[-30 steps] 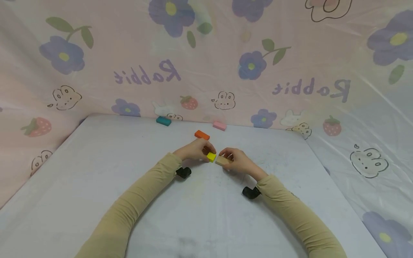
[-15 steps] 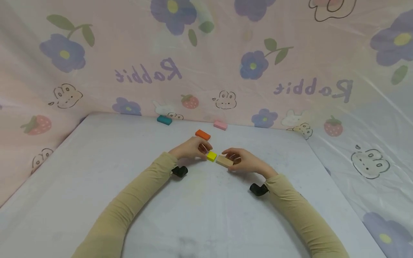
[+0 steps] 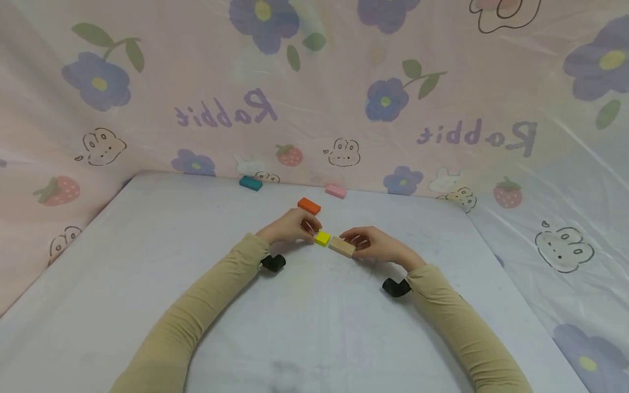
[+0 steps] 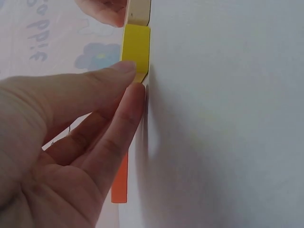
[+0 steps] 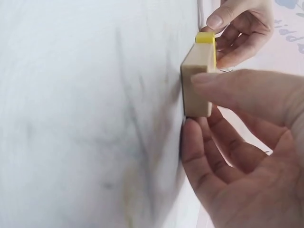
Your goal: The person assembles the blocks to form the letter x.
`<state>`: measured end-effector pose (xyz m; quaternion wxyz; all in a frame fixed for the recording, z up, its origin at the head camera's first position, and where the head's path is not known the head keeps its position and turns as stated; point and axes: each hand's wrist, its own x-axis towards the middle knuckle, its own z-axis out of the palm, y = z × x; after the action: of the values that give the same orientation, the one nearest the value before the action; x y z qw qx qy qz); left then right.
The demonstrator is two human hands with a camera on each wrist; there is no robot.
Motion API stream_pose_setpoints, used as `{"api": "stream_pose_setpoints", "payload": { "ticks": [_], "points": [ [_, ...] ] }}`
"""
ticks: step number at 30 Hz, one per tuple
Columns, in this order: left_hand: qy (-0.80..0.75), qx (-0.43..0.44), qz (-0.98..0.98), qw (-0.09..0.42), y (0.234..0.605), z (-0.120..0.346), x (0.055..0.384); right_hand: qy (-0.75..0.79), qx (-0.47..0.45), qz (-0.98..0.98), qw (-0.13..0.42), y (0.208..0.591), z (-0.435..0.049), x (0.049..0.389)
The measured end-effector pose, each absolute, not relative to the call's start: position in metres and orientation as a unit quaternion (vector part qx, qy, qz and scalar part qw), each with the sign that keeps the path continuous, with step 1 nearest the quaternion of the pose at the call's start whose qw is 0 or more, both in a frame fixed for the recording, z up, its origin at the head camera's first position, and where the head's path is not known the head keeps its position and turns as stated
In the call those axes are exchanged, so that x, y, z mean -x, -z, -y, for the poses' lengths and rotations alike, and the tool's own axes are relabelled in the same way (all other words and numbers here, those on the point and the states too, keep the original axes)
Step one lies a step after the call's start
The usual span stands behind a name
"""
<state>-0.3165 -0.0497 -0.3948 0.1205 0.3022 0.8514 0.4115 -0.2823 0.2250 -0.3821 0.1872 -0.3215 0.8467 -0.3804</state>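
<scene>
A small yellow block and a longer bare-wood block lie flat on the white table, nearly end to end with a narrow gap in the head view. My left hand is at the yellow block's left end. In the left wrist view its thumb tip overlaps that end, and the other fingers extend loosely behind, around nothing. My right hand stays at the wooden block's right end. Seen from the right wrist, the thumb overlaps the block's end face while relaxed fingers bend below it.
An orange block lies just beyond my left hand. Farther back, near the patterned curtain, are a teal block and a pink block. Black wrist cameras hang below both sleeves.
Both hands have loosened their hold on the blocks and drawn apart, the left one leftward and the right one rightward. The yellow and wooden blocks now rest on the table.
</scene>
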Motion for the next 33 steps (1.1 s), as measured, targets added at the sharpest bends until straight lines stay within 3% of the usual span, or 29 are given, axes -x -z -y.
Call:
{"api": "stream_pose_setpoints", "payload": {
  "ticks": [33],
  "points": [
    [-0.419, -0.310, -0.846, 0.111, 0.397, 0.048, 0.320, 0.378, 0.325, -0.851, 0.163, 0.386, -0.215, 0.276]
  ]
}}
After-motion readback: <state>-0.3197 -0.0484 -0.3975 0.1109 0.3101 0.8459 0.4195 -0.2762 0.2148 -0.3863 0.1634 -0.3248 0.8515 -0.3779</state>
